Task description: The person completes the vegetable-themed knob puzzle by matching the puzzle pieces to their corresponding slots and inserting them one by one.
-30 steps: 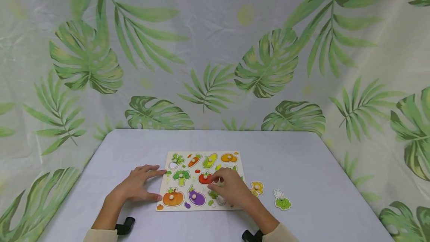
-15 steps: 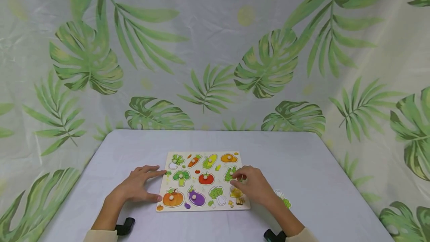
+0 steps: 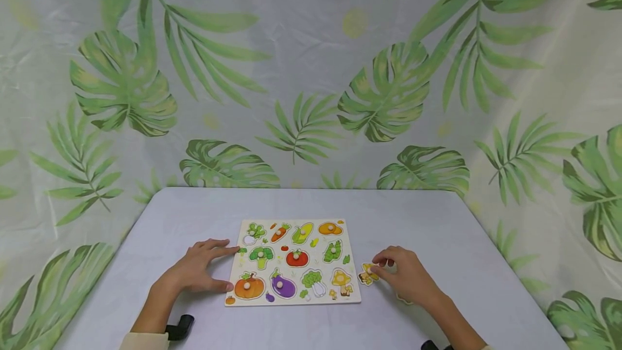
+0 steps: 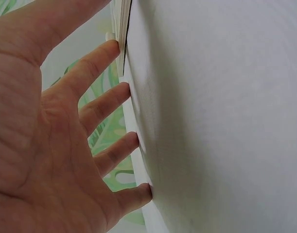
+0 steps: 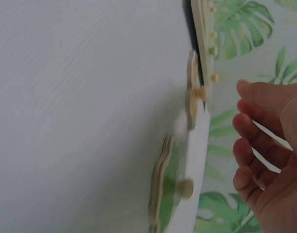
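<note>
A wooden vegetable puzzle board (image 3: pixel 317 263) lies flat on the table, most of its pieces seated with small knobs up. My left hand (image 3: pixel 201 268) rests at its left side with fingers spread, thumb and index fingertip at the edge. In the left wrist view the other fingertips (image 4: pixel 125 88) touch the cloth. A loose mushroom piece (image 3: pixel 366 275) lies just right of the board. Over its right part hovers my right hand (image 3: pixel 405 277), fingers loosely curled; the right wrist view shows them apart from its knob (image 5: pixel 200 92). A green leafy vegetable piece (image 5: pixel 164 187) is mostly hidden beneath that hand in the head view.
On the board, the bok choy space (image 3: pixel 315 283) and the mushroom space (image 3: pixel 342 282) have no knobs. A white cloth covers the table (image 3: pixel 194 207). Behind it hangs a leaf-patterned curtain (image 3: pixel 311 69). A black wrist device (image 3: pixel 181 328) sits by the left wrist.
My right hand has moved right from above the tomato, across the board's right edge, to the mushroom piece. The board's lower right corner is uncovered now. My left hand stays in place.
</note>
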Demonstrator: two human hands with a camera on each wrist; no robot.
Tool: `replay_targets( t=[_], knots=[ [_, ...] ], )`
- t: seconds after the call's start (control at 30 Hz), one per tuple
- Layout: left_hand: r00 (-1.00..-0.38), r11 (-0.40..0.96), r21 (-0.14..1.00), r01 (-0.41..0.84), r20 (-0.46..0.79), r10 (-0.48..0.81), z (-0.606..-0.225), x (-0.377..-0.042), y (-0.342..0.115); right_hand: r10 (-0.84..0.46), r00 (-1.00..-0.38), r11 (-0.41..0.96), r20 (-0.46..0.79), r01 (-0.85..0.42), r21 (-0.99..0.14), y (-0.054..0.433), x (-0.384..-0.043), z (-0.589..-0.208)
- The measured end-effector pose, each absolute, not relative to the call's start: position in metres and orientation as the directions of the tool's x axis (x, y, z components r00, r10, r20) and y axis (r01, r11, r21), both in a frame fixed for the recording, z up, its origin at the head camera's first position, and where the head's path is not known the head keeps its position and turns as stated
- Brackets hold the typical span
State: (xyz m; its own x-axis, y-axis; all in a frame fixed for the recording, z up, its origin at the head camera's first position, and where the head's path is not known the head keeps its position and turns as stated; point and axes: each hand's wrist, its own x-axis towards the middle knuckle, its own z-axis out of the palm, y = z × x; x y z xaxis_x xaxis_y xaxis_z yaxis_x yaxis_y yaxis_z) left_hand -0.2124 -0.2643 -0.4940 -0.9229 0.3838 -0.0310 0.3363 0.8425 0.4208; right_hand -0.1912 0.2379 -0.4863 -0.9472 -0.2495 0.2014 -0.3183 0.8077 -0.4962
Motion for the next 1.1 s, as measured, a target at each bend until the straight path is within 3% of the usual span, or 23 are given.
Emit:
replay_targets(
  t=[0.53,1.1],
  knots=[
    [-0.927,0.852,0.409,0.327,-0.036,0.373,-0.493,-0.211,-0.263,-0.331,-0.928,0.799,0.172,-0.373,-0.472,0.308,-0.173,-0.495],
    [-0.926,0.849,0.416,0.325,-0.041,0.374,-0.491,-0.210,-0.263,-0.509,-0.827,0.623,0.237,-0.544,-0.561,0.329,-0.171,-0.504]
  ],
)
